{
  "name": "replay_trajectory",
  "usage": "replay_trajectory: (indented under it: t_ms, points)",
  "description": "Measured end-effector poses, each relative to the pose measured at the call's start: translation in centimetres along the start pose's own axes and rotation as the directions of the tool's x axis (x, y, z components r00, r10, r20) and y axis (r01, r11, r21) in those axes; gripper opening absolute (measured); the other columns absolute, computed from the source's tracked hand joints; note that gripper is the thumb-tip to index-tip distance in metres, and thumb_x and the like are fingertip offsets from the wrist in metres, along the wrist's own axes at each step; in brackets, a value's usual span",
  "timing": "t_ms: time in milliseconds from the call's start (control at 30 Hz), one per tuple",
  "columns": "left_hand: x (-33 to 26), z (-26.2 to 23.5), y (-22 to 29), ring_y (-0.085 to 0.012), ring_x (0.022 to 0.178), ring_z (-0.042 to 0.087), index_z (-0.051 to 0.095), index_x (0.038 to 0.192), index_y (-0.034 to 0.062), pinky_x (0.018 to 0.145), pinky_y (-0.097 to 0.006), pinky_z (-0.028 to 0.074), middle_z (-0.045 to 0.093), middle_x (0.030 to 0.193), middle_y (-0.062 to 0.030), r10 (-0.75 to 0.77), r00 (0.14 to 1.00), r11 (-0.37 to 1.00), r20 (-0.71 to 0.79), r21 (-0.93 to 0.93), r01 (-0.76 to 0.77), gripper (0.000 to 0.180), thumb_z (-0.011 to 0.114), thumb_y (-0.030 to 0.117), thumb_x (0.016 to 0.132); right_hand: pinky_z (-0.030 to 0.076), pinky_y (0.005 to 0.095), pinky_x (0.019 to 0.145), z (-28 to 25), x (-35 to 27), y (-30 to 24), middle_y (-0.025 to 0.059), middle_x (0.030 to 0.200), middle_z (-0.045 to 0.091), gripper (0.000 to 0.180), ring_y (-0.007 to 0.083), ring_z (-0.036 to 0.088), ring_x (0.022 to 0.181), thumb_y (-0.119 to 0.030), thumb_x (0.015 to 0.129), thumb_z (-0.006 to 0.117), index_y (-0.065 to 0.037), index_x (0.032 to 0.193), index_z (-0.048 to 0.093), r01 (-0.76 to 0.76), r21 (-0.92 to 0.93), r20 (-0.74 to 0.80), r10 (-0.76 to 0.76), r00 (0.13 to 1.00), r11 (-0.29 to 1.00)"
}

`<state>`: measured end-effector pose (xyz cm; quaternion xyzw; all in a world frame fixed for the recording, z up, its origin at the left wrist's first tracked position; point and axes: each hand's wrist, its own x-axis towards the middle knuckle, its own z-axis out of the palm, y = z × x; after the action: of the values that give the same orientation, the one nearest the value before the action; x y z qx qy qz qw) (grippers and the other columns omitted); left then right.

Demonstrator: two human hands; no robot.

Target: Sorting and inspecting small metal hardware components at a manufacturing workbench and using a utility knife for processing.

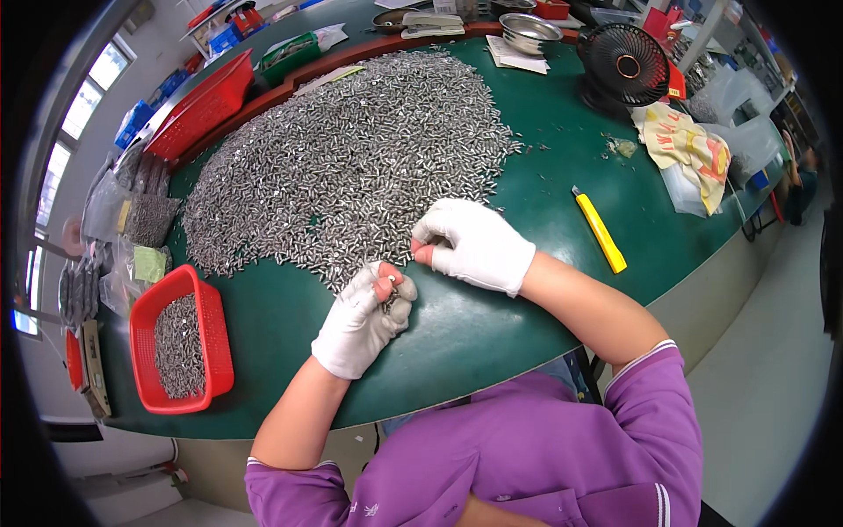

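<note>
A big heap of small silver metal pins (351, 162) covers the green table (492, 325). My left hand (362, 321), in a white glove, is closed around a bunch of these pins at the heap's near edge. My right hand (474, 244), also gloved with bare fingertips, rests on the heap's near right edge, its fingertips pinched at the pins just beside the left hand.
A red basket (180, 342) partly filled with pins sits at the left. A yellow utility knife (600, 230) lies to the right. A black fan (625, 66), a yellow cloth (689, 145), a metal bowl (529, 32), another red basket (204, 105) and bags of parts (132, 220) ring the table.
</note>
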<state>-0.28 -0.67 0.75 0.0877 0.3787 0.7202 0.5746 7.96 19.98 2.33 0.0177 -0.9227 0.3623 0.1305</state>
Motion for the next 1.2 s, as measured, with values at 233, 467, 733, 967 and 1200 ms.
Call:
replay_trajectory:
  t_ms: [233, 467, 733, 967, 1200]
  points:
    - [-0.1, 0.8, -0.5, -0.0069, 0.075, 0.052, 0.059, 0.107, 0.0113, 0.07, -0.022, 0.044, 0.062, 0.094, -0.0006, 0.036, 0.999, 0.999, -0.031, 0.038, -0.035, 0.021, 0.066, 0.023, 0.092, 0.05, 0.0295, 0.079, 0.0, -0.4, -1.6, 0.0075, 0.092, 0.061, 0.019, 0.0177, 0.062, 0.087, -0.018, 0.084, 0.071, -0.004, 0.097, 0.066, -0.085, 0.347, 0.155, 0.032, 0.987, 0.934]
    - [0.1, 0.3, -0.5, -0.0064, 0.068, 0.049, 0.058, 0.103, 0.0122, 0.062, -0.02, 0.04, 0.061, 0.088, -0.0004, 0.036, 0.999, 0.998, -0.03, 0.049, -0.034, 0.014, 0.064, 0.021, 0.094, 0.05, 0.0289, 0.078, 0.3, -0.6, -1.2, 0.0074, 0.093, 0.061, 0.017, 0.0176, 0.061, 0.086, -0.016, 0.084, 0.07, -0.004, 0.096, 0.067, -0.082, 0.417, 0.081, 0.053, 0.995, 0.905]
    - [0.0, 0.6, -0.4, -0.0108, 0.061, 0.043, 0.058, 0.1, 0.0114, 0.056, -0.025, 0.036, 0.057, 0.084, -0.0034, 0.061, 0.996, 0.992, -0.06, 0.116, -0.054, 0.022, 0.063, 0.032, 0.093, 0.05, 0.0403, 0.075, -0.9, 0.2, 1.2, 0.0086, 0.081, 0.063, 0.009, 0.0289, 0.061, 0.082, -0.019, 0.08, 0.066, -0.011, 0.084, 0.068, -0.006, -0.145, -0.25, -0.031, 0.968, 0.989]
    - [0.0, 0.5, -0.3, -0.0114, 0.066, 0.051, 0.059, 0.104, 0.0104, 0.061, -0.026, 0.043, 0.06, 0.089, -0.0041, 0.069, 0.997, 0.989, -0.043, 0.135, -0.063, 0.028, 0.062, 0.036, 0.093, 0.05, 0.0413, 0.074, -0.3, 0.1, 1.7, 0.0083, 0.079, 0.06, 0.007, 0.0279, 0.061, 0.083, -0.019, 0.079, 0.065, -0.012, 0.077, 0.068, -0.003, -0.328, -0.157, -0.052, 0.986, 0.945]
    - [0.0, 0.2, -0.5, -0.009, 0.065, 0.049, 0.058, 0.104, 0.0117, 0.06, -0.024, 0.041, 0.058, 0.091, -0.0025, 0.061, 0.997, 0.99, -0.041, 0.128, -0.055, 0.025, 0.065, 0.033, 0.092, 0.05, 0.04, 0.074, 0.2, 0.0, 1.2, 0.0071, 0.084, 0.062, 0.01, 0.0279, 0.061, 0.083, -0.019, 0.079, 0.067, -0.011, 0.085, 0.069, 0.002, -0.363, -0.054, -0.023, 0.998, 0.932]
